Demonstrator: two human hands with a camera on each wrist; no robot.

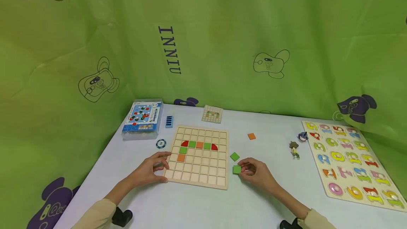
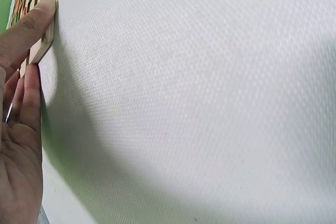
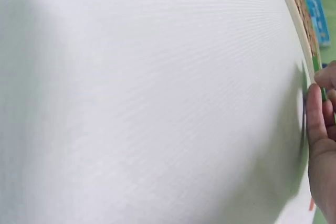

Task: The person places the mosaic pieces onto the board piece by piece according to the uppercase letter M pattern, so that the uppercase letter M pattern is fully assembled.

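Observation:
A wooden grid board [image 1: 203,169] lies on the white table. Red rounded corner pieces, green squares and orange squares fill some of its upper and left cells. At the board's near left corner my left hand [image 1: 148,169] holds the edge, thumb on the front side and fingers along the left side. Just right of the board, my right hand [image 1: 258,174] pinches a green square tile [image 1: 236,169] between thumb and fingertips. Another green tile [image 1: 234,156] lies loose right behind it. In the right wrist view the pinched tile is partly hidden by the fingers.
An orange tile [image 1: 252,136] lies farther back. Behind the board is a small pattern card [image 1: 212,114]. A boxed set [image 1: 142,119], a blue block [image 1: 169,122] and a round chip [image 1: 161,144] sit left. Small figurines [image 1: 295,151] and a number puzzle board [image 1: 349,162] are right.

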